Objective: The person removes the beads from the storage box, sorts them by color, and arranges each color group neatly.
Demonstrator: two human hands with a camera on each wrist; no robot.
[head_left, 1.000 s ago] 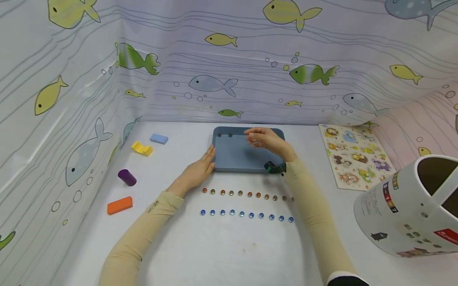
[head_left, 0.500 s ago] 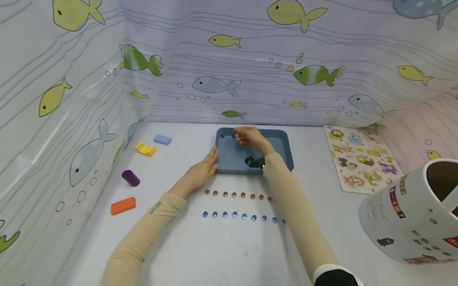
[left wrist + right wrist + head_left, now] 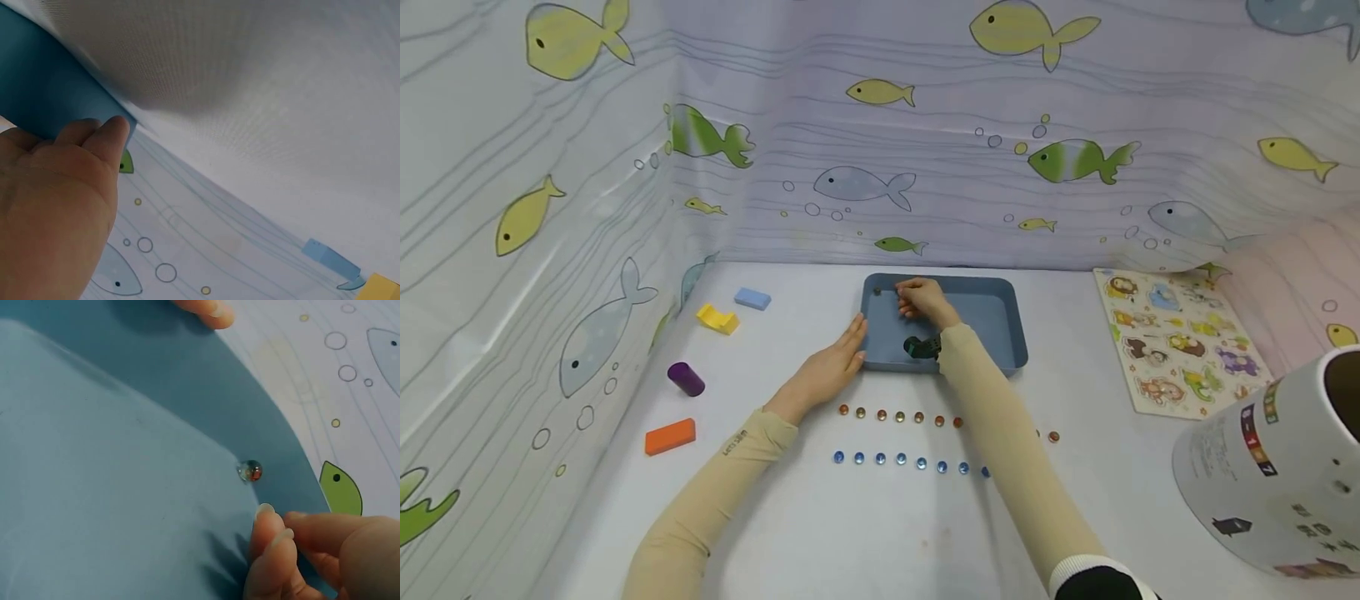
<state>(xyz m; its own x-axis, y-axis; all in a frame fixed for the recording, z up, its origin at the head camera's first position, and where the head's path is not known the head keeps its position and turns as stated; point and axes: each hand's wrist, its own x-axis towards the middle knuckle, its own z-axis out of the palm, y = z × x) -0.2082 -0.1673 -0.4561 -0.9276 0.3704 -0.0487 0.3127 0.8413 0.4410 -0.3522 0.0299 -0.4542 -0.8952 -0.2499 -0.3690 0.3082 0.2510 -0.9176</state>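
A grey-blue tray (image 3: pixel 992 321) lies at the back of the white table. My left hand (image 3: pixel 820 377) rests with straight fingers against its left side; in the left wrist view the fingertips touch the tray wall (image 3: pixel 56 87). Inside the tray, my right hand (image 3: pixel 925 302) has thumb and fingertips together near the back left. They cover the spot where a second marble lay, which they appear to pinch and hide. A clear glass marble (image 3: pixel 251 471) with orange inside sits in the tray corner, just beyond the fingertips of the right hand (image 3: pixel 312 556).
A row of orange and amber marbles (image 3: pixel 900 417) and a row of blue ones (image 3: pixel 901 459) lie before the tray, partly behind the right sleeve. Blocks stand left: orange (image 3: pixel 670 437), purple (image 3: pixel 686 379), yellow (image 3: pixel 718 319), blue (image 3: pixel 752 299). Right are a picture board (image 3: pixel 1183 342) and white bucket (image 3: pixel 1247 475).
My right hand has moved left and lower over the tray, its fingertips closing where the second marble was visible. My left hand stays at the tray's side. The head view has shifted slightly.
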